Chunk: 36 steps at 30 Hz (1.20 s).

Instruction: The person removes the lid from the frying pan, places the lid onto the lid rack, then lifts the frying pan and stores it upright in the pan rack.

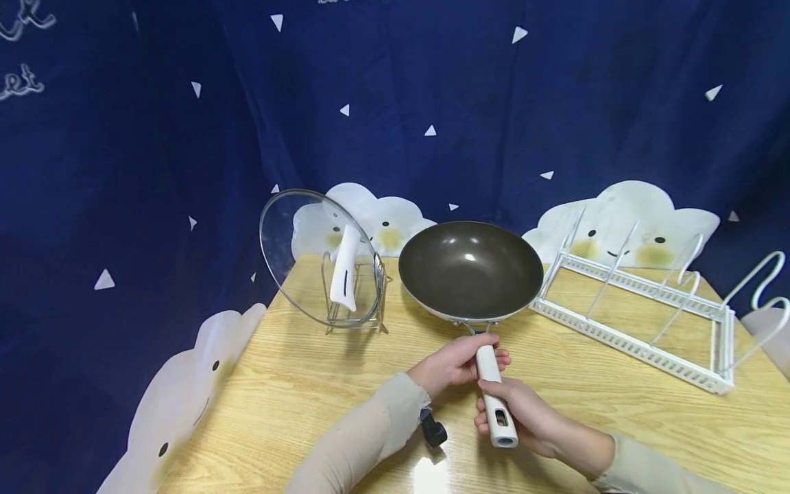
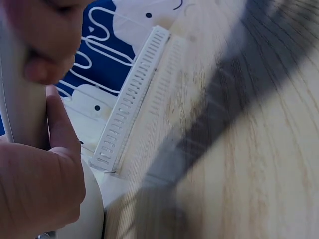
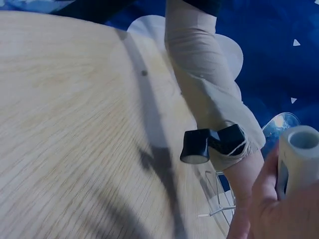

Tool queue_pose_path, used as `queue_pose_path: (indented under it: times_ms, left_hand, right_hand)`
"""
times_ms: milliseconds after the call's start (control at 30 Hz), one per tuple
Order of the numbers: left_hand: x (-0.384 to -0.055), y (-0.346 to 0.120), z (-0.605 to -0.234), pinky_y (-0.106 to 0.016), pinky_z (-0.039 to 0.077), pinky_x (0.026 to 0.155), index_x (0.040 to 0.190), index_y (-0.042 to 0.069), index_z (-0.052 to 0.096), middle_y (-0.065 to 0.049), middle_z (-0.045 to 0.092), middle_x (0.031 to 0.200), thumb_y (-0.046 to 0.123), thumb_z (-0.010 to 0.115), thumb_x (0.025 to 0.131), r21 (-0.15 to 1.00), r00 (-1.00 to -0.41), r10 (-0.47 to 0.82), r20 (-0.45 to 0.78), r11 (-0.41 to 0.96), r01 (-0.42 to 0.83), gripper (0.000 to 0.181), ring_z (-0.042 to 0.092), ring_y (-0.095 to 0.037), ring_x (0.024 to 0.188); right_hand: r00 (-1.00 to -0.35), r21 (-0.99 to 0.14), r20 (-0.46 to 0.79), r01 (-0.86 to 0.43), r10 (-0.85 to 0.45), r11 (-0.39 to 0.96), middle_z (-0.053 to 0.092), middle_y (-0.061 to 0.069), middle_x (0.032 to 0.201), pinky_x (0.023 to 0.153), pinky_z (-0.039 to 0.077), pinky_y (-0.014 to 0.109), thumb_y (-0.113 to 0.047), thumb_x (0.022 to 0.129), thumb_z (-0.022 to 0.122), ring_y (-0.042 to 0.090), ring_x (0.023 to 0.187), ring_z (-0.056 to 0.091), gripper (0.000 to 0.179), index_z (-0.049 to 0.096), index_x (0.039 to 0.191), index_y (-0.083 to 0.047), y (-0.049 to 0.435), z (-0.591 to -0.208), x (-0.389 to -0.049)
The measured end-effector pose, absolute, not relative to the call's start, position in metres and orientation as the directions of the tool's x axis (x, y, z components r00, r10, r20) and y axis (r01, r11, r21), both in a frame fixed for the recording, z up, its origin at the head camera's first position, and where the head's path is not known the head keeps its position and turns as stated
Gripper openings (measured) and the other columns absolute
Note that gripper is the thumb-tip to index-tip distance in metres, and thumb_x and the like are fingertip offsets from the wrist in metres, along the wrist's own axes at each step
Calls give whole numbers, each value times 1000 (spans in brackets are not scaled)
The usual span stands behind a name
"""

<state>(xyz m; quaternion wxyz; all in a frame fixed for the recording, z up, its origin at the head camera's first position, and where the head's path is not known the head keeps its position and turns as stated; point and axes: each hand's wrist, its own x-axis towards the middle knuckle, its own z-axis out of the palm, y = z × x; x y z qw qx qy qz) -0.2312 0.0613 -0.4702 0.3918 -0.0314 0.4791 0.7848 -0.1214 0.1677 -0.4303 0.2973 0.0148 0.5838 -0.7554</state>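
Note:
A frying pan (image 1: 470, 274) with a dark inside and a pale outer wall is in the middle of the head view, its handle pointing back toward the person. My left hand (image 1: 459, 360) grips the white handle (image 1: 489, 367) close to the pan. Further down, my right hand (image 1: 524, 412) holds the same handle near its end, thumb on top. The left wrist view has both hands on the handle (image 2: 25, 104), with the pan's pale wall (image 2: 89, 204) below. In the right wrist view, the hollow handle end (image 3: 301, 154) sticks out of the right hand (image 3: 279, 219).
Left of the pan, a glass lid (image 1: 293, 254) with a white handle (image 1: 345, 271) leans upright in a small wire stand (image 1: 381, 295). On the right lies a white rack (image 1: 629, 343) with upright wire dividers. A dark blue curtain (image 1: 395, 89) hangs behind the wooden table (image 1: 259, 412).

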Motion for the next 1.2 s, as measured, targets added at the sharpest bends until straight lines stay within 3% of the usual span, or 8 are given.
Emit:
queue_pose_path:
  times_ms: [133,267,333,467,600,733,1200]
  left_hand:
    - [-232,67,-470,-35,44,97,109,-8,50,-30,56,120,9,48,96,681,-670,617,-414,-278,-677,22,55,-34,115]
    - [-231,73,-472,-36,40,101,118,-14,49,-31,46,131,9,44,97,654,-657,639,-400,-304,-693,32,48,-34,122]
    - [-230,75,-473,-37,39,102,116,-13,52,-30,51,127,9,45,96,652,-669,629,-397,-319,-687,30,54,-32,117]
    - [-228,79,-475,-37,47,93,94,-5,61,-17,66,93,8,51,93,683,-723,566,-396,-345,-644,17,66,-20,86]
    - [-226,83,-475,-28,54,73,72,5,59,-3,59,67,10,54,92,721,-767,514,-385,-352,-597,22,60,-12,64]
    - [-224,85,-474,-23,53,63,66,8,55,0,55,63,11,52,93,735,-785,495,-373,-359,-575,27,57,-10,59]
    - [-221,85,-474,-23,53,63,66,7,54,-2,54,63,8,51,92,743,-796,489,-357,-367,-559,27,55,-10,59]
  right_hand:
    - [-851,-877,-398,463,-344,-132,52,2,76,50,48,21,-19,97,42,7,52,56,37,22,118,4,167,-428,-122]
    - [-876,-909,-387,414,-289,-38,52,-1,66,43,44,20,-24,95,50,6,45,52,29,37,101,1,170,-430,-121]
    - [-884,-922,-368,386,-288,-7,51,0,61,42,43,20,-22,94,53,6,43,51,25,41,93,0,173,-431,-121]
    - [-887,-936,-344,351,-306,34,50,0,54,41,42,20,-17,92,54,7,42,51,20,42,88,-2,179,-433,-122]
    - [-884,-942,-333,330,-328,64,51,0,53,40,42,21,-16,92,54,8,41,52,20,41,91,-1,183,-433,-122]
    - [-888,-951,-307,298,-342,80,51,1,52,39,43,21,-15,93,52,8,41,52,20,41,92,1,185,-435,-123]
    - [-909,-966,-260,240,-326,102,52,4,53,39,43,22,-13,92,54,9,41,53,23,39,95,5,183,-434,-119]
